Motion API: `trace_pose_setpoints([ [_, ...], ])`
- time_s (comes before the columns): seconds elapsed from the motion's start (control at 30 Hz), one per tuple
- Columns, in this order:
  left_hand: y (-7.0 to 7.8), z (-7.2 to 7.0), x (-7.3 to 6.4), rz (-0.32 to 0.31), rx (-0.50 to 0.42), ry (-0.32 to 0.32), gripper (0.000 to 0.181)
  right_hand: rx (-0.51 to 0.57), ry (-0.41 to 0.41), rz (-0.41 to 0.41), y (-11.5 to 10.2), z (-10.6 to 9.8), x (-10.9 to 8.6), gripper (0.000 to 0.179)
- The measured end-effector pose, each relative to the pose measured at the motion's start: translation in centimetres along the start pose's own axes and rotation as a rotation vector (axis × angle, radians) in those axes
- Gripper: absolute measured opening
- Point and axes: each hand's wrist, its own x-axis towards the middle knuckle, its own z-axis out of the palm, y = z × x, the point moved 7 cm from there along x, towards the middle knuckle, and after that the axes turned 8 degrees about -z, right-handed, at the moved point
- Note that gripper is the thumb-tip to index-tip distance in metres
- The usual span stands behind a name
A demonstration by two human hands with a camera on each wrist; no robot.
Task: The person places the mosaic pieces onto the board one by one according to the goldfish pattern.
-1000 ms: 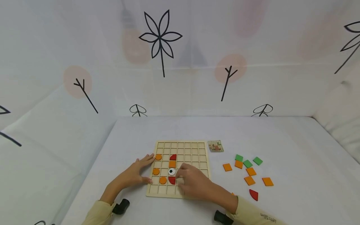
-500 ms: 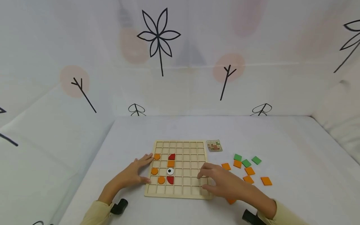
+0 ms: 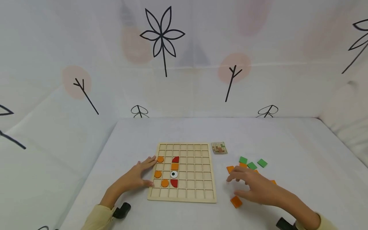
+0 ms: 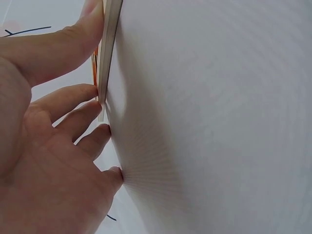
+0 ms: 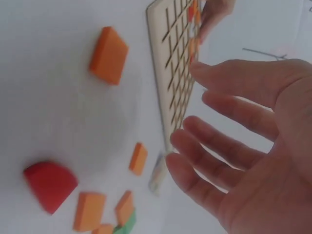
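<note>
Half spread and holding nothing, the right hand (image 3: 256, 187) hovers near an orange tile (image 3: 236, 202) by its thumb; to its left lies the board (image 3: 195, 174), its far edge touched by the left hand (image 3: 137, 176), fingers splayed.

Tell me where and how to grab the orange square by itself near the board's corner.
I'd probably pinch two opposite straight edges of the orange square, coming down from above. It lies flat on the table, so its underside is hard to reach, but its sides are thick enough to show and nothing crowds them.
</note>
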Motion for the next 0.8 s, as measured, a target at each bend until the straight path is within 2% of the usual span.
trace_pose_setpoints([
  [0.3,0.1,-0.1,-0.1,-0.002,-0.008,-0.003,0.087,0.141,-0.056,0.004,1.4,1.1,-2.3,0.029],
  [0.5,0.1,-0.1,0.0,-0.012,-0.006,-0.001,0.085,0.132,-0.086,-0.01,1.7,2.7,-2.9,0.037],
  [0.8,0.0,0.0,0.1,-0.033,0.0,-0.004,0.085,0.16,-0.02,-0.101,1.2,3.6,-2.7,0.036],
])
